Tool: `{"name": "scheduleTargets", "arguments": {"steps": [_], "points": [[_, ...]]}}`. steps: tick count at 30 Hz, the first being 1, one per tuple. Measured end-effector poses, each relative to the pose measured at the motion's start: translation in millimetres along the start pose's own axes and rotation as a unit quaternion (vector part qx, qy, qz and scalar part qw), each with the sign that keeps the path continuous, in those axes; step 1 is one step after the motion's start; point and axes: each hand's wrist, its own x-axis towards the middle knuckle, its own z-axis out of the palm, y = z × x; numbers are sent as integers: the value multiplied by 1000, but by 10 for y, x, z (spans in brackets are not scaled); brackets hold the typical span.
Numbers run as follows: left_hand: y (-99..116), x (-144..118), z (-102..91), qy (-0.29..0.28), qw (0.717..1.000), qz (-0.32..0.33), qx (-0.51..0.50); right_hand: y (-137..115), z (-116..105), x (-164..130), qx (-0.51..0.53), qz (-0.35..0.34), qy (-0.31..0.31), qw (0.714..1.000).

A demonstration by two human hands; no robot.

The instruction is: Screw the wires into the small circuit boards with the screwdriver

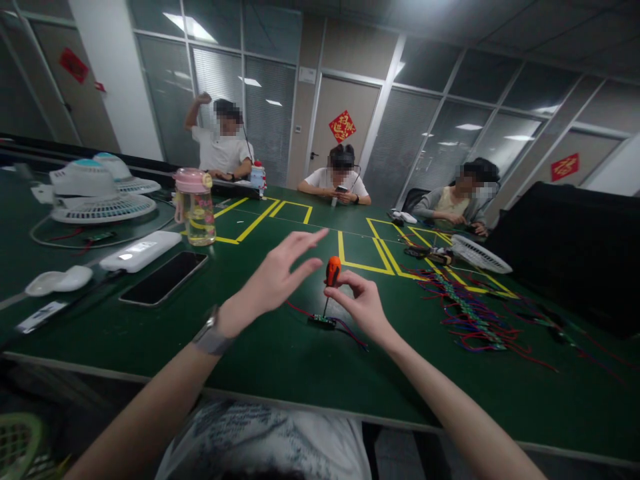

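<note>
My right hand (pixel 364 303) grips a screwdriver (pixel 333 270) by its orange and black handle. The screwdriver stands nearly upright, its thin shaft running down to a small green circuit board (pixel 323 321) on the table. Red and dark wires trail from both ends of the board. Whether the tip sits in a screw is too small to tell. To the left of the handle, my left hand (pixel 280 273) hovers with its fingers stretched out and holds nothing. A grey watch band (pixel 214 335) is on my left wrist.
On the green table (pixel 260 373), a phone (pixel 164 279), white power bank (pixel 141 251), drink bottle (pixel 195 207) and white fan parts (pixel 100 190) stand left. A row of wired circuit boards (pixel 465 303) lies right, near a black box-like shape (pixel 570 260). Several people sit across.
</note>
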Motion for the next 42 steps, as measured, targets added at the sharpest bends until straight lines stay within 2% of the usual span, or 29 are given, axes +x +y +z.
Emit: {"name": "scheduleTargets", "arguments": {"steps": [2, 4, 6, 9, 10, 14, 18, 21, 24, 27, 30, 36, 42], "points": [[-140, -240, -303, 53, 985, -79, 143, -14, 11, -27, -12, -8, -2, 1000], [-338, -551, -569, 93, 933, -159, 308, -19, 22, -39, -17, -14, -2, 1000], [-568, -861, -745, 72, 877, -211, 427, -15, 29, -38, -16, -16, 0, 1000], [-872, -1176, -831, 41, 836, -265, 479, -3, 22, -31, -14, -13, 2, 1000], [-940, -1228, -827, 0, 840, -276, 468, 1, 17, -31, -13, -12, 1, 1000], [-1005, -1252, -784, -74, 831, -319, 450, 12, -5, -39, -15, -14, -2, 1000], [-936, -1211, -801, -94, 807, -335, 477, 39, -12, -42, -19, -19, 2, 1000], [-897, -1191, -787, -92, 808, -336, 475, 62, -12, -42, -17, -19, 2, 1000], [-821, -1134, -653, -70, 818, -313, 478, 70, -12, -44, -15, -19, 2, 1000], [-717, -1062, -446, -117, 831, -304, 452, 71, -14, -47, -11, -19, 2, 1000], [-665, -1025, -333, -140, 823, -338, 435, 74, -21, -51, -12, -18, 2, 1000], [-696, -1013, -471, -162, 815, -414, 371, 57, -24, -61, -13, -19, -3, 1000], [-722, -996, -509, -180, 810, -429, 357, 21, -6, -68, -7, -20, 0, 1000]]}}
